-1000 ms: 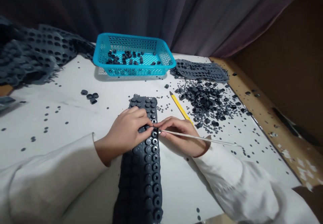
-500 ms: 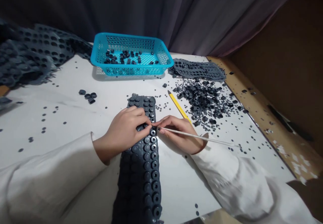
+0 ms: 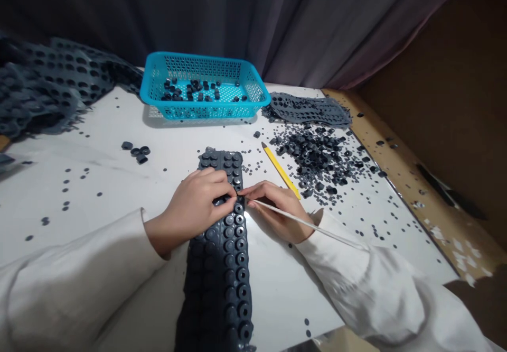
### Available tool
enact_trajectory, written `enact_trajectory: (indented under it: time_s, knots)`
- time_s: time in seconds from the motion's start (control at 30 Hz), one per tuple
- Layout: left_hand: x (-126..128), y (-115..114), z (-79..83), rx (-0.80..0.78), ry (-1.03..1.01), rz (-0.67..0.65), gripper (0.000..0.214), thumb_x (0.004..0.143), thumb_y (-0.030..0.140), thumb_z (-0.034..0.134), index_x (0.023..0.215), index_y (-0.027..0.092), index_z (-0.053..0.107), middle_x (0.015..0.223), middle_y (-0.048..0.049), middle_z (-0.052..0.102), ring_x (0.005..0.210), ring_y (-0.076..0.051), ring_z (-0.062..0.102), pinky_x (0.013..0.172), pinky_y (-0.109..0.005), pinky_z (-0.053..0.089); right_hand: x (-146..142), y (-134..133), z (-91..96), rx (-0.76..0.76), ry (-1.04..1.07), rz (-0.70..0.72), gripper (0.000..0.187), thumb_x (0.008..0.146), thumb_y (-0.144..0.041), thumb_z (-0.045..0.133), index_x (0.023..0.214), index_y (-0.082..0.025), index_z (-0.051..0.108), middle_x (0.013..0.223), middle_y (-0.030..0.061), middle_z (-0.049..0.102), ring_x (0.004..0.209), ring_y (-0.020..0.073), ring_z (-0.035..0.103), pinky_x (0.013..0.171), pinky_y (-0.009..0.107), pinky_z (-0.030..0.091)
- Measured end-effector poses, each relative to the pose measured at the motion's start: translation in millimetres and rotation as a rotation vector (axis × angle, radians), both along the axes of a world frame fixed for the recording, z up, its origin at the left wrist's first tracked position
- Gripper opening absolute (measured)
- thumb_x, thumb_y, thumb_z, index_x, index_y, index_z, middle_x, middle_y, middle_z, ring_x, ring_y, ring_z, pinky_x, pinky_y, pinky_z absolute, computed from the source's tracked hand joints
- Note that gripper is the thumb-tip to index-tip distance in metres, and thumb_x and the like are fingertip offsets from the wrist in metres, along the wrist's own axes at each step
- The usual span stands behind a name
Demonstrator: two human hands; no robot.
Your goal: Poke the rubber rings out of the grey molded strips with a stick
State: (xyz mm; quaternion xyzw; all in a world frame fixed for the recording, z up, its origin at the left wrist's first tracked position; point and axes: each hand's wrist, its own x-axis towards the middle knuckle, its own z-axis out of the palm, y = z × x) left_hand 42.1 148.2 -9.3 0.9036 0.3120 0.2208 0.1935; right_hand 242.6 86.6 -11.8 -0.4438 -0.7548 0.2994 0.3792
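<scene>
A long dark-grey rubber sheet (image 3: 216,267) with rows of round raised studs lies lengthwise on the table in front of me. Bumps in its right-hand row show open holes at their tops. My left hand (image 3: 204,196) rests over the sheet, thumb and forefinger pinched at a stud on the right edge. From the right, my right hand (image 3: 283,212) meets it there, its fingers closed around a thin white stick (image 3: 304,222) that slants back over the wrist. The fingertips nearly touch, and what exactly lies between them is hidden.
Behind the sheet stands a blue plastic basket (image 3: 206,111) holding small black rubber caps. A yellow cutter-like tool (image 3: 281,170) lies beside a pile of black caps and discs (image 3: 320,156). Perforated rubber sheets (image 3: 87,77) are heaped at left; another strip (image 3: 311,110) lies behind the pile.
The free end of the white stick has swung down toward my right sleeve. Both hands stay at the same place on the sheet; the view has shifted slightly.
</scene>
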Motion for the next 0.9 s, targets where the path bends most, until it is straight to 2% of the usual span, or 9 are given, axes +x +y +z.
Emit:
enact_trajectory:
  time_s: [0.13,0.27,0.37,0.53,0.7,0.9]
  knots:
    - [-1.0,-0.5,0.0,-0.01,0.001,-0.005,0.013,0.083,0.02,0.057,0.077,0.02,0.068,0.074,-0.0003,0.062,0.075,-0.018,0.055,0.068,-0.031,0.037,-0.1,-0.7,-1.6,-0.079,0.056,-0.052,0.007,0.09,-0.025,0.057,0.086,-0.02,0.059,0.098,0.0099,0.072,0.092,0.0188,0.068,0.075,0.031,0.053]
    - [-2.4,-0.5,-1.1,-0.015,-0.009,-0.016,0.011,0.083,0.021,0.057,0.081,0.02,0.067,0.076,-0.0007,0.062,0.075,-0.019,0.055,0.068,-0.031,0.038,0.6,1.2,-3.6,-0.229,0.312,-0.141,0.012,0.087,-0.031,0.062,0.085,-0.02,0.058,0.1,0.0078,0.073,0.088,0.0183,0.069,0.076,0.032,0.054]
    - [-3.1,-0.4,0.0,-0.023,-0.03,-0.01,0.01,0.081,0.022,0.057,0.084,0.018,0.066,0.076,-0.0016,0.06,0.075,-0.019,0.054,0.068,-0.031,0.039,0.8,4.4,-3.5,-0.269,0.424,-0.155,0.014,0.086,-0.033,0.064,0.085,-0.02,0.058,0.102,0.0079,0.072,0.092,0.0185,0.069,0.08,0.033,0.053]
    - [-2.4,-0.6,3.8,-0.091,-0.104,0.064,0.013,0.078,0.023,0.058,0.088,0.016,0.063,0.072,-0.0005,0.054,0.072,-0.017,0.054,0.067,-0.029,0.041,-0.8,9.1,-0.8,-0.276,0.369,-0.147,0.013,0.084,-0.031,0.066,0.083,-0.019,0.06,0.105,0.0094,0.071,0.092,0.0183,0.068,0.078,0.032,0.053]
    - [0.8,0.4,0.5,-0.103,-0.103,0.118,0.016,0.081,0.024,0.055,0.089,0.018,0.068,0.075,-0.0011,0.058,0.073,-0.016,0.056,0.066,-0.028,0.042,-0.7,10.5,-0.4,-0.285,0.28,-0.08,0.014,0.085,-0.031,0.064,0.086,-0.018,0.061,0.108,0.0113,0.07,0.098,0.0193,0.067,0.083,0.034,0.053]
    - [2.9,1.2,-2.8,-0.124,-0.044,0.157,0.017,0.08,0.024,0.058,0.088,0.019,0.071,0.077,-0.0015,0.06,0.073,-0.016,0.057,0.065,-0.028,0.042,-0.4,10.1,-0.6,-0.235,0.192,-0.084,0.011,0.085,-0.029,0.064,0.085,-0.018,0.062,0.105,0.0114,0.07,0.095,0.0193,0.068,0.081,0.034,0.053]
